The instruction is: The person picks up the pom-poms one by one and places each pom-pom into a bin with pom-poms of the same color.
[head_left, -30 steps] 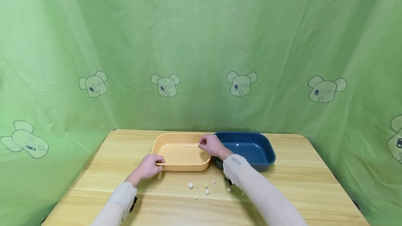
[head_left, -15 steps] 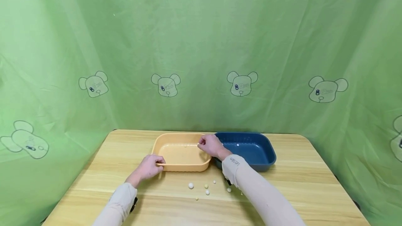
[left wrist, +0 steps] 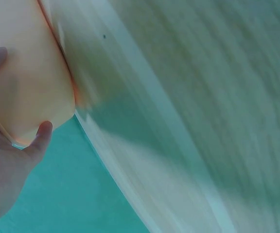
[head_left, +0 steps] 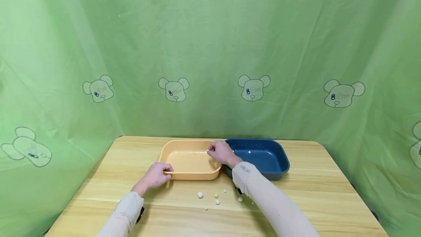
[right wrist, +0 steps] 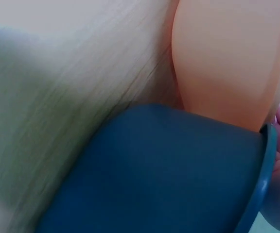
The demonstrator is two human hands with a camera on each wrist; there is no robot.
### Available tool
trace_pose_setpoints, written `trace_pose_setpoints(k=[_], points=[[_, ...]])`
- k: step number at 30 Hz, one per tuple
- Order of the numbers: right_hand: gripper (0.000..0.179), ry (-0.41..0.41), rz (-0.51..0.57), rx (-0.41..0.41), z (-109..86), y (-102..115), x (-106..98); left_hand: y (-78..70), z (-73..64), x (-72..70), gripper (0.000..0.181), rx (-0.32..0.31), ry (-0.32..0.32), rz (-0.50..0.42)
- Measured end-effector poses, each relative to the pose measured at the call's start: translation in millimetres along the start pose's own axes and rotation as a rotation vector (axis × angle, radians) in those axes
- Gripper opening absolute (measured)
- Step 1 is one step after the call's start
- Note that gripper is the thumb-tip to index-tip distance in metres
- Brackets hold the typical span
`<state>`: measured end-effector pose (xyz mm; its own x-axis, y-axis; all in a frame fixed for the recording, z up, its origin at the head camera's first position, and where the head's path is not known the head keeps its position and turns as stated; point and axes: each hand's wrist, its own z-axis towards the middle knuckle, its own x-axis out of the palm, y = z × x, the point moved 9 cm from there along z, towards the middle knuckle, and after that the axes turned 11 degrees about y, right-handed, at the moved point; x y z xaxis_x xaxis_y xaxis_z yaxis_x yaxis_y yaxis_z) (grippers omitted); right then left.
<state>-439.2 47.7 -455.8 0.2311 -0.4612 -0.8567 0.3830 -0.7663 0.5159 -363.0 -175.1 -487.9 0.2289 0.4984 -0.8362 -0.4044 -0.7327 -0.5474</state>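
My left hand point(head_left: 157, 174) grips the front left corner of the peach-coloured plastic bin point(head_left: 192, 175). In the left wrist view, the thumb and fingers of my left hand point(left wrist: 8, 170) lie on either side of the bin's rim. My right hand point(head_left: 222, 152) is over the right end of the peach bin, beside the dark blue bin point(head_left: 277, 174). Its fingers are curled, and a tiny white ball point(head_left: 208, 151) shows at the fingertips. In the right wrist view, the blue bin point(right wrist: 169, 170) hides most of that hand.
Several small white and yellowish balls, among them a larger white ball point(head_left: 200, 195), lie on the wooden table point(head_left: 177, 218) in front of the bins. One small ball point(head_left: 194, 153) is in the peach bin; a white ball point(head_left: 249, 152) is in the blue bin. A green curtain point(head_left: 210, 120) hangs behind.
Almost nothing differs. Both hands keep their places at the bins; the right forearm has shifted very slightly to the left.
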Motion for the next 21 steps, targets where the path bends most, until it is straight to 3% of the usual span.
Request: trace_pose_setpoints(k=[21], points=[[0.009, 0.01, 0.007, -0.014, 2.2, -4.8, 2.3, -0.5, -0.8, -1.2, 0.015, 0.014, -0.008, 0.014]])
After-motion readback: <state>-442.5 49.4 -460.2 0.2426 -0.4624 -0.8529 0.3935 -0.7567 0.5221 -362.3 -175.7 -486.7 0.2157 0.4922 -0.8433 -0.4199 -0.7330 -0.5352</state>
